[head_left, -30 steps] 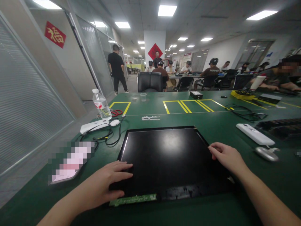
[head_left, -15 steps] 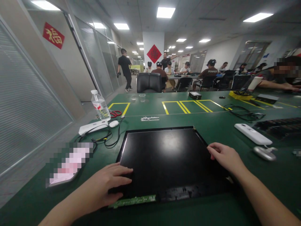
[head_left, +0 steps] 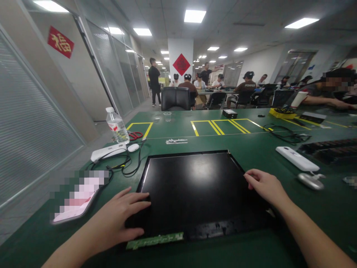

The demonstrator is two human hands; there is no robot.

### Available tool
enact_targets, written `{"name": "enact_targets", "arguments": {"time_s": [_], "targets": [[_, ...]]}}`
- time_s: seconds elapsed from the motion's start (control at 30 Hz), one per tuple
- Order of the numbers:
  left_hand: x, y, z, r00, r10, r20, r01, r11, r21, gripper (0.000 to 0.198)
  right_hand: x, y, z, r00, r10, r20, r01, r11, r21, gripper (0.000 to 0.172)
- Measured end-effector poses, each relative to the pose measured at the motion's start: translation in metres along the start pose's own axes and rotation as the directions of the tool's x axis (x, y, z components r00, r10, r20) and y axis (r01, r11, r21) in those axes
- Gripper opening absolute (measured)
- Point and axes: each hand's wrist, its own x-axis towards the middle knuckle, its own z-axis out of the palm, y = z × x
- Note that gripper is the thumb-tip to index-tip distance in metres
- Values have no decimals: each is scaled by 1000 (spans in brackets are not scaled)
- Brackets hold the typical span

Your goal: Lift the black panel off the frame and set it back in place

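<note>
By the near edge of the green worktop (head_left: pixel 217 143), a glossy black rectangular panel (head_left: pixel 192 197) lies more exposed as the wide-splayed left hand (head_left: pixel 126 210) shifts outward, the right hand (head_left: pixel 264 184) narrowly pinching its right rim.

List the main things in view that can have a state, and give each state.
Black panel, lying flat
Left hand, fingers spread over the panel's left edge
Right hand, fingers curled at the panel's right edge
Green circuit board, exposed
Bottle, standing, capped
Clear cup, upright
Scissors, lying down
Ceiling lights, lit
</note>
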Motion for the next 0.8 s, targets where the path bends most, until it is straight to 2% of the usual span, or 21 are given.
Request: {"name": "enact_targets", "arguments": {"time_s": [0.17, 0.37, 0.53, 0.67, 0.8], "targets": [[1, -2, 3, 998, -64, -24, 63, 998, -26, 51, 0, 0, 0, 1000, 9, 10, -9, 1000, -15, 33], [2, 1, 13, 996, -52, -69, 50, 998, -36, 49, 0, 0, 0, 1000, 20, 19, -19, 999, -29, 33], [4, 5, 9, 994, -35, -107, 29, 998, -59, 49, -3, -2, 0, 1000, -14, -20, 14, 1000, 4, 32], [9, 2, 7, 972, -93, -216, 69, 991, -116, 37, -5, -4, 0, 998, -43, -37, 45, 998, 44, 32], [15, -10, 14, 920, -187, -345, 144, 978, -149, 37, -4, -1, -3, 996, -48, -73, 59, 986, 157, 33]]}}
